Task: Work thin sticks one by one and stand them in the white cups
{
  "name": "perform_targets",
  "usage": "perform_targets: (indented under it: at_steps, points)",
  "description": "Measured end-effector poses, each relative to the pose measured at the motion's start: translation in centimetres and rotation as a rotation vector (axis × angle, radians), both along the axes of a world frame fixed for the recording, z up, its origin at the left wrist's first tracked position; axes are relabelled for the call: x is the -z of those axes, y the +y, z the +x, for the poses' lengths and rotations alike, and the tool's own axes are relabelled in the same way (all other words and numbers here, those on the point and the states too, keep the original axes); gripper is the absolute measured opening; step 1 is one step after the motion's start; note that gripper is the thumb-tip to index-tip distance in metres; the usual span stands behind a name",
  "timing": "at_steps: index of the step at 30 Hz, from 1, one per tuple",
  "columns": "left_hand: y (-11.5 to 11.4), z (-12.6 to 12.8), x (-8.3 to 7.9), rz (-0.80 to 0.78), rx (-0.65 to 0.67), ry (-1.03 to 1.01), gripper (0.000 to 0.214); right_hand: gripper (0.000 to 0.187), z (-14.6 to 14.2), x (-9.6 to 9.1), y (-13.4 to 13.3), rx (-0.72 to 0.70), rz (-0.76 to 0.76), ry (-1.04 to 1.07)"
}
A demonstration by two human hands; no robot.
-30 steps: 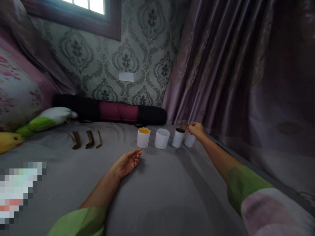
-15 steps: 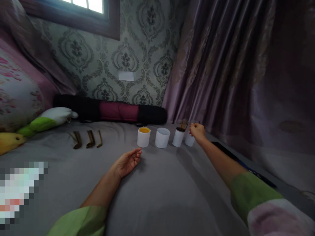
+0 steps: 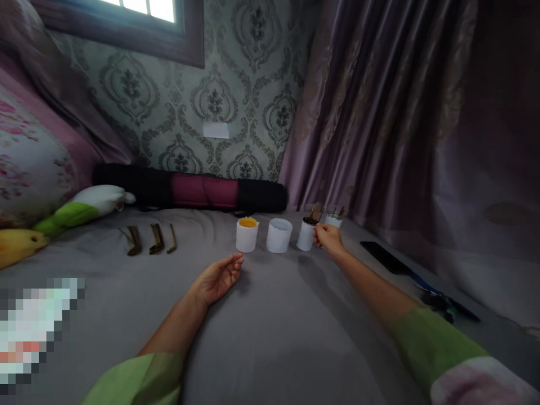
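Note:
My right hand (image 3: 330, 239) is closed in a pinch beside a white cup (image 3: 304, 238) with brown sticks standing in it. Whatever lies between its fingertips is too small to make out. Partly hidden behind that hand, another white cup (image 3: 334, 219) also has thin sticks poking out. My left hand (image 3: 220, 277) rests palm sideways on the grey sheet, fingers loosely curled and apart, holding nothing. Its fingertips are just in front of a white cup of yellow contents (image 3: 247, 236). Between the hands stands a wider whitish cup (image 3: 278, 236).
Small bundles of brown bent sticks (image 3: 156, 240) and a single bent stick (image 3: 171, 239) lie at left. A black flat-headed tool with a blue part (image 3: 386, 257) lies at right, near dark small items (image 3: 441, 304). A black and maroon roll (image 3: 202, 190) lies along the wall.
My right hand has moved left and slightly down, from over the rightmost cup to beside the cup of brown sticks. That rightmost cup's top now shows. My left hand has stayed put.

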State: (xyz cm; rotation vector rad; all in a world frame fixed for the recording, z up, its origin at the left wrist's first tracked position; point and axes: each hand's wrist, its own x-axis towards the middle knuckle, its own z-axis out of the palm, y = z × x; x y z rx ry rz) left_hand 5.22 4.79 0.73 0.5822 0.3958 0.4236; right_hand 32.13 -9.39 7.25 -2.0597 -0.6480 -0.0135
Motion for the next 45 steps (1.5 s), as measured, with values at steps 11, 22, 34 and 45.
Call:
perform_targets:
  at_steps: [11, 22, 34, 45]
  points:
    - [0.1, 0.1, 0.0, -0.015, 0.004, -0.008, 0.013, 0.021, -6.2, 5.0, 2.2, -0.232, 0.092, 0.289]
    - [0.7, 0.2, 0.5, -0.050, 0.040, -0.080, 0.010, 0.025, -10.7, 6.6, 5.8, -0.459, 0.064, 0.343]
    - [0.9, 0.4, 0.0, -0.006, 0.027, -0.002, 0.012, 0.034, -10.6, 8.2, 5.9, -0.514, 0.091, 0.091]
    - [4.2, 1.4, -1.2, 0.415, -0.300, 0.470, 0.004, 0.033, -10.6, 7.9, 5.6, -0.527, 0.102, 0.136]
